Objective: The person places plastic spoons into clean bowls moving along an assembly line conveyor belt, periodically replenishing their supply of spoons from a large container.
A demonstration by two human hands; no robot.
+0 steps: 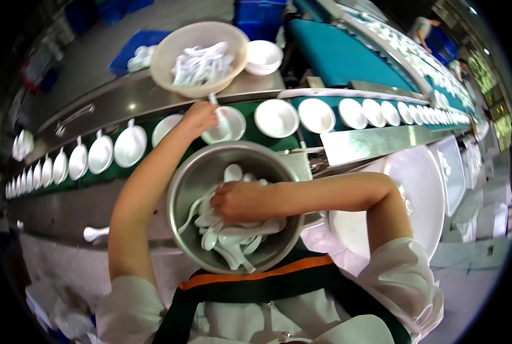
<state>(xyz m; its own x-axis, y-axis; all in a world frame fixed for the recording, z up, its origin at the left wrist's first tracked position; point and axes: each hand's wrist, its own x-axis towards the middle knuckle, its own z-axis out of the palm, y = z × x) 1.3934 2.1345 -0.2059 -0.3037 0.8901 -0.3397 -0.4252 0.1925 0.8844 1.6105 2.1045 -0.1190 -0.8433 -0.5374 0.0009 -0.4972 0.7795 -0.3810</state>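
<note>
My left hand is shut on the handle of a white spoon, whose bowl end lies over a white bowl on the green conveyor belt. My right hand reaches into a steel basin among loose white spoons; its fingertips are hidden, so whether it grips one cannot be told. Left of my left hand, several bowls on the belt each have a spoon handle showing at the rim. To the right, bowls without spoons stand in a row.
Beyond the belt, a cream plastic basin full of white spoons stands beside stacked white bowls. A single spoon lies on the metal table at left. A large white tub is at right. A person is far off at upper right.
</note>
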